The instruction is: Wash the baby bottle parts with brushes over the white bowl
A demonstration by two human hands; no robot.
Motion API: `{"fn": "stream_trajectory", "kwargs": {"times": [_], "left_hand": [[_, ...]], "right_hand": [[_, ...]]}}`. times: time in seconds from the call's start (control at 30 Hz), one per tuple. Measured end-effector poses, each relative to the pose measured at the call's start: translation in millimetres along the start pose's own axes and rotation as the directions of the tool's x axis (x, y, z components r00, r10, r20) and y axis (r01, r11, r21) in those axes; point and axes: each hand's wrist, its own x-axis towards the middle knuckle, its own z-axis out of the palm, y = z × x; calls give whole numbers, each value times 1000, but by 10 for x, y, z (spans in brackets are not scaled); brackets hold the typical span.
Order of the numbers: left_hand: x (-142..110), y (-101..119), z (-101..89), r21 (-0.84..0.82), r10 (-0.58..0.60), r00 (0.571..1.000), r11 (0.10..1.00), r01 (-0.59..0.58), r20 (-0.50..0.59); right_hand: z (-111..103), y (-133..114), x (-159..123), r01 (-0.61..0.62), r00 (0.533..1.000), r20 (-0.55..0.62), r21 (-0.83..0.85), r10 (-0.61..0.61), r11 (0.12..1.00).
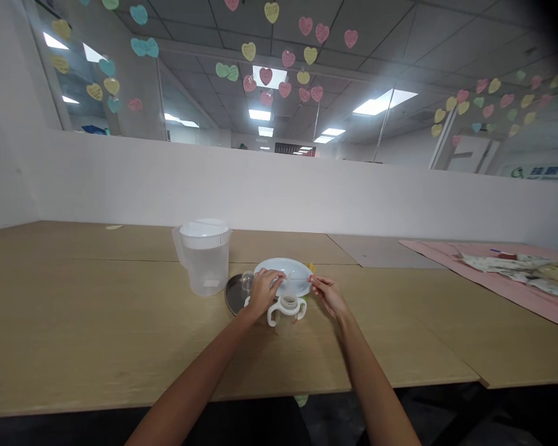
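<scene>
Over the white plate (270,265), my left hand (263,292) pinches a small pale translucent piece (286,278), too small to name. My right hand (328,293), fingers closed together, grips the end of a thin pale stick (301,279) that points left toward that piece. Whether the two touch I cannot tell. Just in front of the plate stands a clear baby bottle (287,317), open at the top, with a white two-handled collar. Beside my left hand a clear dome-shaped cap (247,280) rests near a dark round tray (234,296), partly hidden by the hand.
A translucent lidded pitcher (208,263) stands left of the tray. Something small and yellow (311,267) shows behind the plate's right edge. At the far right, a pink cloth (469,282) bears papers or packets (506,266). A white wall (279,192) closes the table's back.
</scene>
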Motion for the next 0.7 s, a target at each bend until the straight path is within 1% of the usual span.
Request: {"fn": "stream_trajectory", "kwargs": {"times": [0.2,0.37,0.5,0.7], "left_hand": [[9,7,-8,-41,44,999,998,-45,-18],[15,19,50,-62,67,997,996,-69,-39],[19,49,67,-68,94,995,993,-97,-41],[23,84,-5,-39,134,988,990,-137,-78]], "right_hand": [[49,-23,-49,48,999,8,-70,-47,996],[61,-44,-72,77,997,24,-87,-75,993],[39,-44,-61,80,996,47,-64,-77,995],[30,-34,-70,43,996,74,-57,-39,997]]}}
